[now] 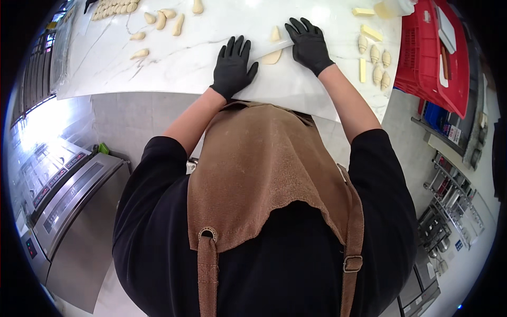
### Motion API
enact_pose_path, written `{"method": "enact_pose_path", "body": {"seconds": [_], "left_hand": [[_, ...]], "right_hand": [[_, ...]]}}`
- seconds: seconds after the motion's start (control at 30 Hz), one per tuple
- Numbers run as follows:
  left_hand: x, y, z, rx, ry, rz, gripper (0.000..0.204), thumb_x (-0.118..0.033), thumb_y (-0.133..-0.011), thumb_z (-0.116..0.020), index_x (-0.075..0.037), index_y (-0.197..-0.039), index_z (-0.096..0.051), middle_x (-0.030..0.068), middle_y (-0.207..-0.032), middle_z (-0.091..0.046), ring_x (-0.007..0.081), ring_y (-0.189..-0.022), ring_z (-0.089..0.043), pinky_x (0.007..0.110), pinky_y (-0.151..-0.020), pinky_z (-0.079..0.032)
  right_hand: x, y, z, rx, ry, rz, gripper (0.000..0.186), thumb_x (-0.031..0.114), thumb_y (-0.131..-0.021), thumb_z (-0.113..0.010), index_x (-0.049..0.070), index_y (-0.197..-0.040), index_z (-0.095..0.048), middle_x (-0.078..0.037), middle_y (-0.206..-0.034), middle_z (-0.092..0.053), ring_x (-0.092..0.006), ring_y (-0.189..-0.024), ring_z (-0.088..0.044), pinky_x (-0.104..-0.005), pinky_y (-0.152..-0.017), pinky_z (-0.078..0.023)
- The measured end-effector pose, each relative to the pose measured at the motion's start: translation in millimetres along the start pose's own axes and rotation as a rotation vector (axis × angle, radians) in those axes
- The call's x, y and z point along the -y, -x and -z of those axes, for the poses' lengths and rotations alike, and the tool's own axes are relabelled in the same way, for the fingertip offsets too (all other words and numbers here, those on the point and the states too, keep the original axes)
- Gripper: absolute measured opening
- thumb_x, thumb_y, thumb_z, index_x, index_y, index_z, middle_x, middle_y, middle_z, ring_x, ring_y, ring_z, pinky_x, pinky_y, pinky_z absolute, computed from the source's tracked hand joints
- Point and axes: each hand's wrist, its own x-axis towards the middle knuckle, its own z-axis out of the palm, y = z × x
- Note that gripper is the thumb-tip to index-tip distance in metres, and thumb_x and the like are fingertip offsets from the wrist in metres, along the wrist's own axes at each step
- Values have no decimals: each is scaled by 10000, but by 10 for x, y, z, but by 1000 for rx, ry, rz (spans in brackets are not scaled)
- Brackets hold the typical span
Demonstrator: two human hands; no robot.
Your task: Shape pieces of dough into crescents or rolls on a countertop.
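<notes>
A white rolling pin (pixel 272 48) lies slantwise across a flattened piece of dough (pixel 271 57) on the marble table; the narrower end of the dough sticks out beyond the pin. My left hand (pixel 233 68), in a black glove, rests at the pin's left end with fingers stretched and thumb apart. Over the pin's right end lies my right hand (pixel 309 46), also gloved in black, its palm down and fingers spread. Neither hand visibly wraps round the pin. The pin's ends are hidden beneath the hands.
Loose dough pieces (pixel 178 25) lie at the far left, near rows of shaped dough (pixel 115 9). To the right are rolled dough pieces (pixel 375 54) and yellow butter sticks (pixel 372 33). A red crate (pixel 422 58) stands beyond the table's right edge. Steel equipment (pixel 79 211) stands at lower left.
</notes>
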Motion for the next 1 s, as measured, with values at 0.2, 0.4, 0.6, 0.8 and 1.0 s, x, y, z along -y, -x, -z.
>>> {"method": "enact_pose_path", "body": {"seconds": [0.2,0.4,0.6,0.8,1.0], "left_hand": [[-325,355,90,135,146,0,491,-232,-923,-641,-96,-1391,-581,146,-1353,-615,351,-1094,-622,422,-924,-517],[-51,-46,219,519,284,125,615,-235,-928,-625,-51,-1494,-468,206,-1484,-522,385,-1177,-591,461,-1002,-488],[-155,346,60,178,173,-149,560,-230,-949,-619,-113,-1484,-504,140,-1472,-557,336,-1137,-618,388,-979,-510],[364,-140,87,521,577,-361,406,-303,-979,-629,-155,-1356,-635,56,-1272,-679,280,-1062,-645,383,-946,-530],[594,-1224,-386,241,234,-306,362,-390,-1039,-554,-175,-1307,-669,35,-1244,-677,275,-1015,-657,385,-899,-532]], "right_hand": [[-23,337,326,170,-16,14,500,129,-742,-646,133,-1242,-645,-99,-1286,-609,-322,-1130,-573,-441,-927,-466],[-99,-42,170,746,33,-152,639,92,-790,-581,155,-1426,-561,-67,-1589,-442,-323,-1382,-450,-468,-1040,-432],[25,668,338,199,7,-61,667,196,-868,-606,160,-1521,-479,-94,-1533,-491,-336,-1354,-473,-477,-1131,-353],[396,863,981,1024,-215,-363,549,429,-960,-632,71,-1375,-598,-158,-1416,-571,-363,-1279,-533,-490,-1106,-395],[656,304,871,826,-31,-544,481,441,-968,-623,60,-1259,-656,-191,-1310,-616,-359,-1202,-571,-458,-1051,-439]]}}
